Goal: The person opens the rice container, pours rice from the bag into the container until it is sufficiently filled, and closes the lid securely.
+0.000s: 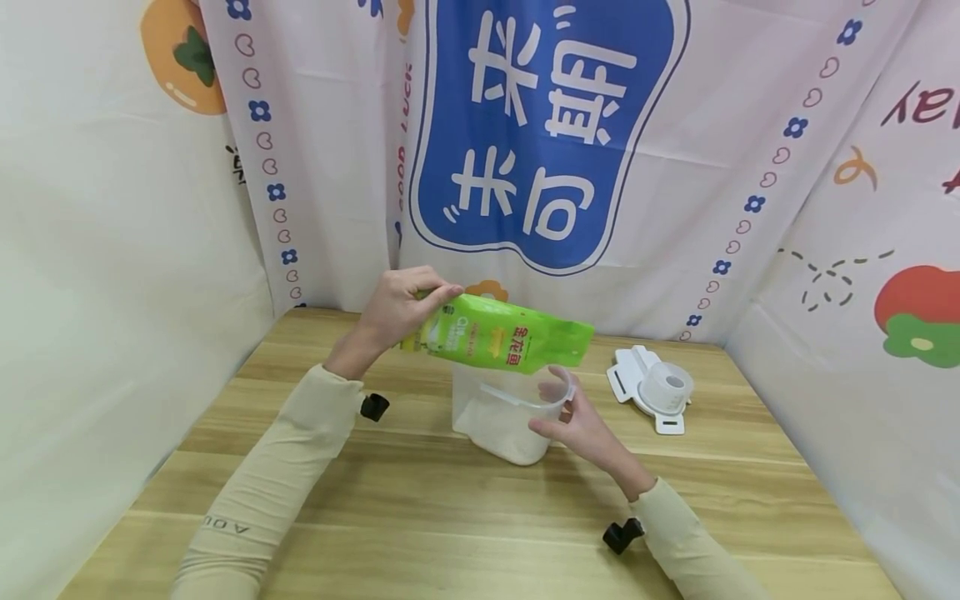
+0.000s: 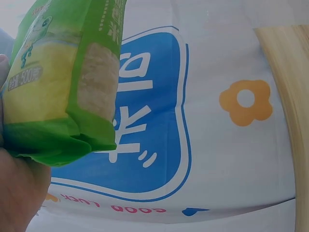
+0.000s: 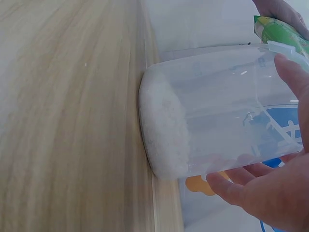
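Note:
My left hand grips the bottom end of a green and yellow bag, which lies tilted over a clear plastic container. Through a window in the bag, pale grains show in the left wrist view. The bag's far end hangs at the container's mouth. Fingers and thumb of my right hand hold the container by its upper side near the rim. In the right wrist view, a layer of white grains covers the base of the container, which stands on the table.
A white lid with latch flaps lies on the wooden table, to the right of the container. On it sits a small translucent cup. Printed cloth hangs behind the table and along both sides.

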A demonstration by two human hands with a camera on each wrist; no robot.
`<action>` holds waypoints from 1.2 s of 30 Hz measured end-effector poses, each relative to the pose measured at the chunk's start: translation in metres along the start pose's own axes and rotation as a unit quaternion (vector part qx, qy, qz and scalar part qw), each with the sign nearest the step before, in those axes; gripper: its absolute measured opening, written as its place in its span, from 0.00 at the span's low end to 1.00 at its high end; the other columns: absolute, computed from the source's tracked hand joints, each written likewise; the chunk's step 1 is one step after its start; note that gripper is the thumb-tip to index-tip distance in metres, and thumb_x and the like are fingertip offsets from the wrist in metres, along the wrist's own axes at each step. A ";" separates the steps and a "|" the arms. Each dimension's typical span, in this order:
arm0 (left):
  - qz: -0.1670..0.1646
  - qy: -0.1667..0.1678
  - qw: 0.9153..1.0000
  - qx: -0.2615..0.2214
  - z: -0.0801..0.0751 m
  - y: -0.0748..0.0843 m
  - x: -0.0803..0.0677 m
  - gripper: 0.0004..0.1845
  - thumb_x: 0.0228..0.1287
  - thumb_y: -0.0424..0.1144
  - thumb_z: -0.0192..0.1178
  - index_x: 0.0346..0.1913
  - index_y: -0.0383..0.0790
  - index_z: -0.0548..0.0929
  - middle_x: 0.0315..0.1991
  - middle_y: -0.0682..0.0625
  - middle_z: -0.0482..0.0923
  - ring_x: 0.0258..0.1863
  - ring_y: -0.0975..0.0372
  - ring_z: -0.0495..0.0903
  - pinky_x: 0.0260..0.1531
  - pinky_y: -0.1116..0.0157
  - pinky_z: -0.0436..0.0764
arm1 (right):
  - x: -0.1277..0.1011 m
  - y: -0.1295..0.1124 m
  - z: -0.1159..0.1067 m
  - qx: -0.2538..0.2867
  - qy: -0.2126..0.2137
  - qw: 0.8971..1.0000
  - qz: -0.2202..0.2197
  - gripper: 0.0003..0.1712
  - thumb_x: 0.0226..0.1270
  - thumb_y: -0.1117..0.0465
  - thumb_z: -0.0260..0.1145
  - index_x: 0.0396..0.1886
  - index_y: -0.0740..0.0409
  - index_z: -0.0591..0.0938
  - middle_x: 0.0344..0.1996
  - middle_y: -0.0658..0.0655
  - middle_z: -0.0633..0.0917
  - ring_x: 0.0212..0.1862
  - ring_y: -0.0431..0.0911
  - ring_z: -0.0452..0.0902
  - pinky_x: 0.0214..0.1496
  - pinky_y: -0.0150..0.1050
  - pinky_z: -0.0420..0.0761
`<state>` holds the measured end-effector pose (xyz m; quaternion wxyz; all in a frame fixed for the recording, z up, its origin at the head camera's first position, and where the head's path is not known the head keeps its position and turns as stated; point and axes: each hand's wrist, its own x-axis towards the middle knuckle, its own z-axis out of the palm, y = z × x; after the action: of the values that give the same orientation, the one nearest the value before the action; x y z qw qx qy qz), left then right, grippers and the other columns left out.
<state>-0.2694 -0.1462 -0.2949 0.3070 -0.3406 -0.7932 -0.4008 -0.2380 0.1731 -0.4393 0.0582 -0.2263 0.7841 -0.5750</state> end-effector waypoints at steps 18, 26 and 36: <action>-0.004 -0.003 1.000 -0.009 0.000 0.001 0.005 0.07 0.64 0.38 0.66 0.30 0.40 0.89 0.24 0.51 0.81 0.21 0.64 0.72 0.19 0.74 0.72 | 0.003 0.005 0.002 0.018 0.001 1.000 -0.016 0.55 0.58 0.61 0.73 0.77 0.53 0.49 0.68 0.71 0.67 0.68 0.66 0.65 0.68 0.59 0.70; -0.001 -0.009 1.000 -0.012 0.000 0.003 0.009 0.06 0.63 0.38 0.66 0.31 0.40 0.89 0.24 0.51 0.81 0.22 0.64 0.73 0.19 0.74 0.73 | 0.003 0.004 0.003 0.014 -0.001 1.000 -0.020 0.55 0.58 0.59 0.74 0.77 0.51 0.50 0.68 0.71 0.67 0.68 0.66 0.65 0.68 0.62 0.69; -0.005 -0.025 1.000 -0.004 0.000 0.002 0.009 0.07 0.64 0.40 0.65 0.33 0.41 0.90 0.25 0.52 0.80 0.23 0.64 0.73 0.20 0.73 0.73 | 0.002 0.005 0.003 0.014 -0.003 1.000 -0.003 0.54 0.57 0.59 0.75 0.76 0.50 0.50 0.68 0.69 0.68 0.70 0.64 0.64 0.70 0.61 0.67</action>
<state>-0.2726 -0.1423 -0.2876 0.2837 -0.3476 -0.8006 -0.3971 -0.2399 0.1708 -0.4442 0.0623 -0.2297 0.7749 -0.5856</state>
